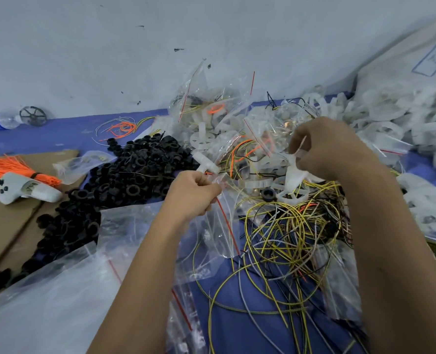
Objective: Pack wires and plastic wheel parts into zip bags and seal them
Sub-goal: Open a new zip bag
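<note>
— Wires [292,226], yellow, black and grey, lie tangled on the blue table [250,328] under my right forearm. What can you read?

— Little. The white cardboard box [416,54] has a blue-framed print, cut off and too blurred to read; the clear plastic bottle [1,120] has a blue label, also unreadable.

— And my hands?

— Your left hand [195,194] pinches the red-striped mouth of a clear zip bag [220,218]. Your right hand [326,149] grips a translucent white plastic wheel part [294,180]; its fingers are hidden behind the knuckles.

— Filled bags?

— Piled behind, contents hard to make out.
</note>
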